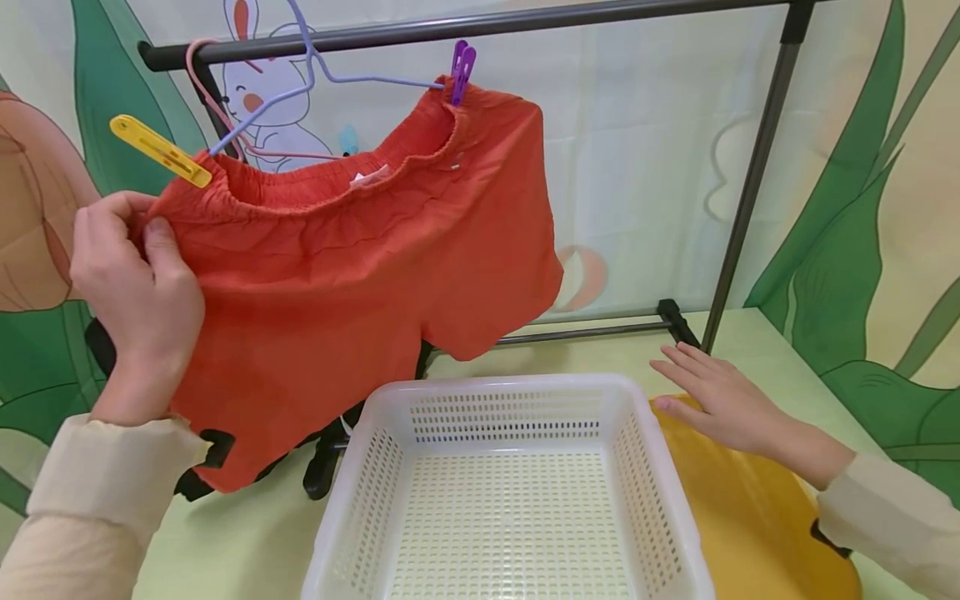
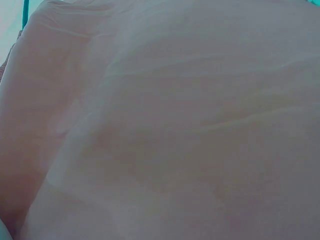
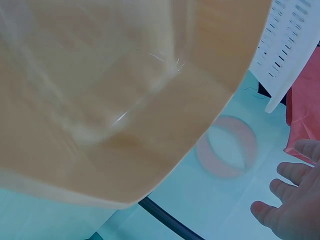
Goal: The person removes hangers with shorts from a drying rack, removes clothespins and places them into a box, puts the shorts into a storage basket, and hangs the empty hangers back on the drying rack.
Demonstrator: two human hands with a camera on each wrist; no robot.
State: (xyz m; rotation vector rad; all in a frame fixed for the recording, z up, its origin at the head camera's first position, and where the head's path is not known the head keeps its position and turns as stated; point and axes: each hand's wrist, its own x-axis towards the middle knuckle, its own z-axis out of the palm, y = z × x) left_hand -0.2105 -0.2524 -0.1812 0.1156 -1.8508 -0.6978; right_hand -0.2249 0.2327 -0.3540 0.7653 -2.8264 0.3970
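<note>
Red shorts [image 1: 360, 250] hang tilted from a lilac wire hanger [image 1: 288, 96], their left side lower. A yellow clothespin [image 1: 161, 150] sits at the left end of the waistband, a purple clothespin [image 1: 462, 73] at the right. My left hand [image 1: 138, 271] pinches the shorts' left edge just below the yellow clothespin, thumb in front. Red cloth, greyish there, fills the left wrist view. My right hand [image 1: 720, 400] holds nothing, its fingers extended above a yellow basin [image 1: 742, 508]. In the right wrist view that basin lies beside the right hand [image 3: 295, 200].
A white perforated basket [image 1: 622, 387] stands in front, left of the basin. The dark rack's top bar [image 1: 570, 17] crosses above, with an upright post [image 1: 757, 175] at right. A pink hanger [image 1: 206, 92] hangs behind the lilac one.
</note>
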